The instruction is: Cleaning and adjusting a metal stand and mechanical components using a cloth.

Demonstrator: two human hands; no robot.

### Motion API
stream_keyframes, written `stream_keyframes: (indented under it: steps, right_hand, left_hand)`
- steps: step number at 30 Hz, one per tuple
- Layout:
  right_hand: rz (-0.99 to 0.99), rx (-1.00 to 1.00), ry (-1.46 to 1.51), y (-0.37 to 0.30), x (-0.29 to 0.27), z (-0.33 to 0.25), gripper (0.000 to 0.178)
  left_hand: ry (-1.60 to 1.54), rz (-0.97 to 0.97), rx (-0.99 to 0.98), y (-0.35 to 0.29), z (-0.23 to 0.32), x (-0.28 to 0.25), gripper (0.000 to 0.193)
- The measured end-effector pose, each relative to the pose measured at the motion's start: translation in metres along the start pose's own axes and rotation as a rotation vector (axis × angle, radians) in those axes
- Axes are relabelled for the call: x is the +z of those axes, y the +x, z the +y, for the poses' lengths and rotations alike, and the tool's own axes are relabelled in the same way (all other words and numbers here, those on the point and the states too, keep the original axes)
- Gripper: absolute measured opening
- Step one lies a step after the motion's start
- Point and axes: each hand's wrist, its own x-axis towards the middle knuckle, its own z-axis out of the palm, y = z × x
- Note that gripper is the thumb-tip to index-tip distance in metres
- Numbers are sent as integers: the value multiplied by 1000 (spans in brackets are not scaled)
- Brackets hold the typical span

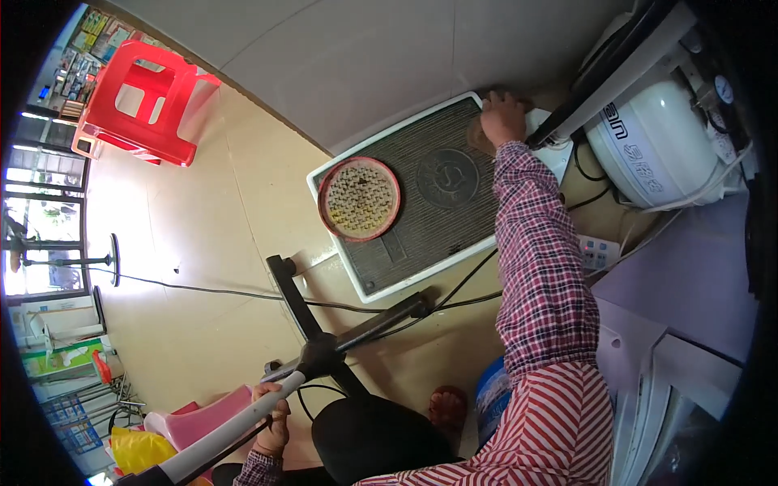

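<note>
The floor (203,243) is pale tile, with a grey wall (365,57) above it. On the floor by the wall lies a flat white-rimmed panel (421,235) with a dark ribbed face and a round emblem at its middle. A white domed appliance (656,146) stands just right of it, cables trailing from it. A red plastic chair (146,101) stands well apart at upper left. A black stool (365,437) with spread legs sits below the panel, near the person.

A red-rimmed round sieve (359,199) with a pale mesh lies on the left part of the panel.

The right hand (502,117), at the end of a checked sleeve, reaches to the far right corner of the panel. Its fingers curl down over a brownish thing there, touching it; whether they grip it cannot be told, since the hand hides most of it.

The left hand (271,421) is low at the bottom edge, fingers clenched around a pale pole (227,437) that slants up toward the stool's hub.

A thin black cable (211,289) runs across the floor.
</note>
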Motion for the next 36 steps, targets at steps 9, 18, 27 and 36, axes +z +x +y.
stream_keyframes:
  steps: [9, 18, 27, 36]
  right_hand:
    - [297, -4, 242, -16, 18, 3, 47]
    - [55, -28, 135, -40, -3, 14, 64]
    - [449, -112, 31, -55, 28, 33, 31]
    - [377, -81, 206, -80, 26, 48, 21]
  left_hand:
    - [37, -36, 87, 3, -7, -1, 35]
    - [-37, -97, 142, 6, -4, 2, 32]
    - [12, -88, 125, 6, 2, 5, 29]
    - [-32, -80, 168, 8, -3, 4, 28]
